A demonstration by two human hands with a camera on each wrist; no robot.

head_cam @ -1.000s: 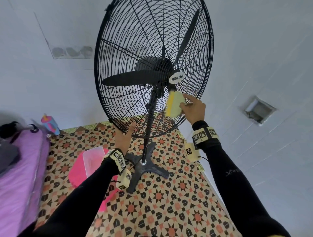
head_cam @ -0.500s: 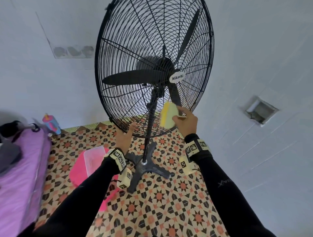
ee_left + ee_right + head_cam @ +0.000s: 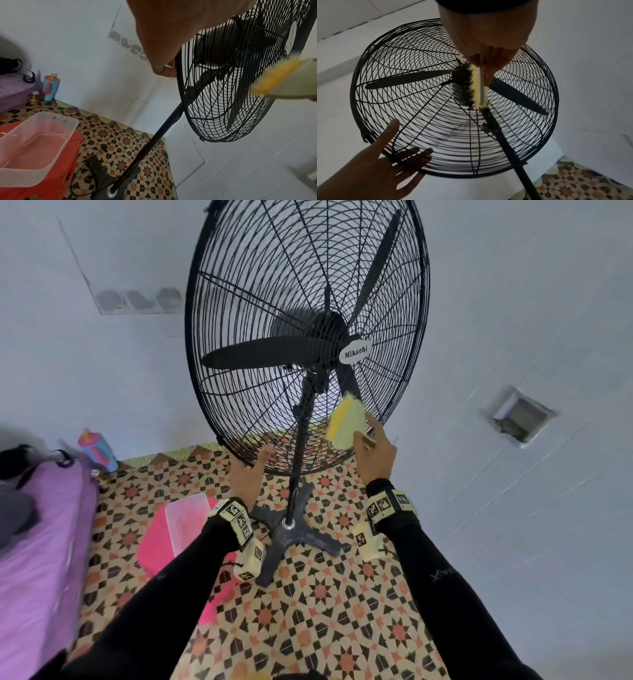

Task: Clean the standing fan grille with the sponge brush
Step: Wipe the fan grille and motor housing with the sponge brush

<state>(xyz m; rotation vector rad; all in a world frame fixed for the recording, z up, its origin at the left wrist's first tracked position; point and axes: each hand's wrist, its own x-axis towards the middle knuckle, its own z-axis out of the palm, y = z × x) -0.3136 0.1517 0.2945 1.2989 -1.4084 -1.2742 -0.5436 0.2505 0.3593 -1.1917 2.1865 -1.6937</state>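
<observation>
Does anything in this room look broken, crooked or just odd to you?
Yes: the wall behind the fan has a bare patch with three grey blobs, as if something was pulled off it. To the right, a small square recess in the wall sits open, uncovered. The fan grille itself looks intact.

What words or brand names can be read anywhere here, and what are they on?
"Mikachi": on the white oval badge at the centre of the standing fan grille.
Lettering on the right sleeve: partly seen and blurred, not readable.
Square black-and-white coded markers on the wristbands: patterns, not words.
Can by the wall: print too small to read.
</observation>
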